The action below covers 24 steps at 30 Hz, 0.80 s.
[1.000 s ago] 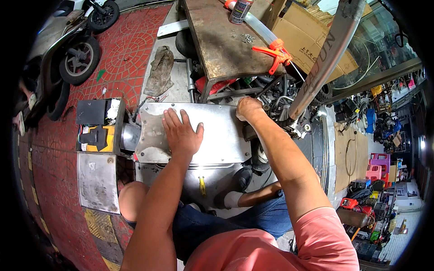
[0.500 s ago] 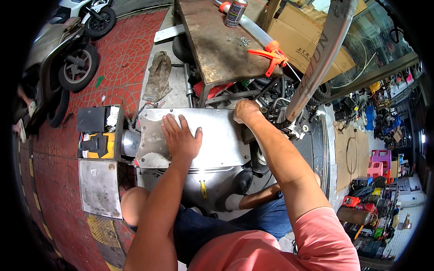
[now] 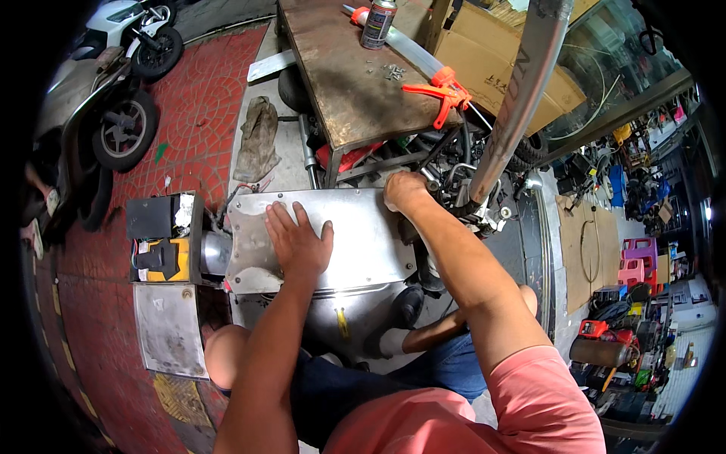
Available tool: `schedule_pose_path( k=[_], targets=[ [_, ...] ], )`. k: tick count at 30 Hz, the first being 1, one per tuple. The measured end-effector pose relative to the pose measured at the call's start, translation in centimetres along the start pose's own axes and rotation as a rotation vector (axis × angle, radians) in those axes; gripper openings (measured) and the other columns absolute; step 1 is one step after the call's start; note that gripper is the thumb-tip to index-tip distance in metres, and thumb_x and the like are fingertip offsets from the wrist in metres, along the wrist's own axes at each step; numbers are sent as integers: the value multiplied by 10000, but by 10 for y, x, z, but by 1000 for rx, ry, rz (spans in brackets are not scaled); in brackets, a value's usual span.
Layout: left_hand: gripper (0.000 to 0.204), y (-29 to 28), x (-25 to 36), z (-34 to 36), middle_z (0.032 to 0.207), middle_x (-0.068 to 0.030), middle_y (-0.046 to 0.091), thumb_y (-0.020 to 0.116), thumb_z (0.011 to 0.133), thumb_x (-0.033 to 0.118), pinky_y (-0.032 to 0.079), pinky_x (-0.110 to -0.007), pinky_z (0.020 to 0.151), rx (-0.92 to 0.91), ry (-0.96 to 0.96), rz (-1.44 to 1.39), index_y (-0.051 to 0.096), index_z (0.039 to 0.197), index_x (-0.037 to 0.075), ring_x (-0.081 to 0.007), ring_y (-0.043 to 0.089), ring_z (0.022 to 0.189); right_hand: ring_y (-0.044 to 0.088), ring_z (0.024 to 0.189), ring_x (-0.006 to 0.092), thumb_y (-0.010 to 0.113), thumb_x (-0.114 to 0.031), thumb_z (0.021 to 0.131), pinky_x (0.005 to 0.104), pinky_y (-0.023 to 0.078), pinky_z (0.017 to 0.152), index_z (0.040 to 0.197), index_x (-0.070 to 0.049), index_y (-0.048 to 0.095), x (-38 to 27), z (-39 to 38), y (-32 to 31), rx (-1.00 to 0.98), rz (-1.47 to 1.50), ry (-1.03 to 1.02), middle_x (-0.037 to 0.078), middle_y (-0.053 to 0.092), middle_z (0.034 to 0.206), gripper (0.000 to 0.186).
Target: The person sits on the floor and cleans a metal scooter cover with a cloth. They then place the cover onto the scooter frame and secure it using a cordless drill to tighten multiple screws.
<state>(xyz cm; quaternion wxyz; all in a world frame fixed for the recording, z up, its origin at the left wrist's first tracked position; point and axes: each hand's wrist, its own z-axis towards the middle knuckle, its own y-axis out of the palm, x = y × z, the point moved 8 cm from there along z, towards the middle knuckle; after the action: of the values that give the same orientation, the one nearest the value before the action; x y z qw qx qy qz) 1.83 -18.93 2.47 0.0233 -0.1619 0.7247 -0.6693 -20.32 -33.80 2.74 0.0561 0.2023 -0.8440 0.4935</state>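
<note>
A silver metal deck plate (image 3: 355, 246) with screws around its edges lies in front of me. My left hand (image 3: 299, 238) rests flat on it with fingers spread. My right hand (image 3: 404, 193) is closed at the plate's upper right corner; what is inside its fingers is hidden. To the plate's left is an open metal box (image 3: 162, 234) with a black case, yellow part and wires, above a worn metal panel (image 3: 170, 333). A silver steering column (image 3: 510, 113) rises to the right. A small yellow item (image 3: 342, 325) lies below the plate.
A rusty bench (image 3: 352, 91) holds a spray can (image 3: 378, 23), loose screws and an orange caulking gun (image 3: 442, 98). A dirty rag (image 3: 257, 140), cardboard (image 3: 507, 76), parked scooters (image 3: 125, 129), stacked plastic stools (image 3: 635, 265) and cluttered tools surround me.
The view has shifted, so plate and hands sit lower in the picture and the bench slightly left. My hands keep nearly the same pose on the plate.
</note>
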Motion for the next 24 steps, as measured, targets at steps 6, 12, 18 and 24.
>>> schedule_pose_path(
  k=[6, 12, 18, 24],
  targets=[
    [900, -1, 0, -1, 1715, -363, 239, 489, 1028, 623, 19, -536, 1347, 39, 1, -16, 381, 1647, -21, -476, 127, 1641, 736, 1242, 315, 633, -254, 989, 444, 595, 1013, 1315, -64, 755, 2, -13, -35, 39, 130, 31, 165, 763, 1323, 397],
    [879, -8, -3, -4, 1656, -406, 315, 560, 1011, 579, 83, -562, 1339, 162, 58, -54, 461, 1579, -84, -515, 203, 1605, 728, 1111, 421, 688, -388, 990, 511, 583, 953, 1136, 19, 747, 13, -48, -119, 409, 671, 46, 231, 770, 1152, 436],
    [842, -15, 5, -3, 1623, -412, 327, 641, 985, 515, 128, -595, 1322, 208, 72, -104, 480, 1534, -103, -544, 236, 1574, 578, 1271, 434, 732, -366, 962, 546, 501, 1047, 1180, 33, 708, 14, -13, -177, 979, 706, -26, 239, 656, 1316, 456],
    [852, -17, 13, -3, 1616, -409, 333, 661, 972, 509, 161, -596, 1314, 210, 78, -77, 471, 1539, -98, -547, 255, 1563, 498, 1419, 354, 649, -507, 989, 538, 348, 1184, 1388, -20, 684, -13, 25, -160, 1054, 560, -32, 182, 599, 1500, 630]
  ],
)
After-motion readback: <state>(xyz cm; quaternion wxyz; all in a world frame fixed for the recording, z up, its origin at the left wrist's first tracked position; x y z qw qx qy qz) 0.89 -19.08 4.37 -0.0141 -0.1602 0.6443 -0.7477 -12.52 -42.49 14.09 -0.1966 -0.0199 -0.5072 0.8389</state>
